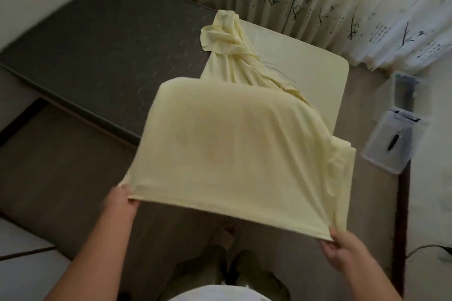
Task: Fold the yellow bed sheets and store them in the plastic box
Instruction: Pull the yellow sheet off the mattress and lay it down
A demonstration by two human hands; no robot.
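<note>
Down at the bottom of the frame the left hand (122, 199) pinches one near corner of the yellow bed sheet (234, 154), thumb on top and fingers curled beneath, while the right hand (342, 249) grips the other near corner, where the cloth bunches into tight radiating pleats. Between them the hem is pulled taut and the sheet billows up across the middle of the frame, over the person's slippered feet. It looks light, thin and limp; I would judge it slides and sags easily, so the corners and hem are the sensible places to hold, keeping tension so the fold lines up. Its colour is a pale, even yellow, slightly translucent. Farther up, the rest trails in a twisted, crumpled rope onto the bed, across a flat yellow layer (305, 61) beside the bare dark mattress (102, 41). At the right edge the clear plastic box (396, 85) stands on the floor, its lid (391, 139) lying nearer, well apart from the sheet.
</note>
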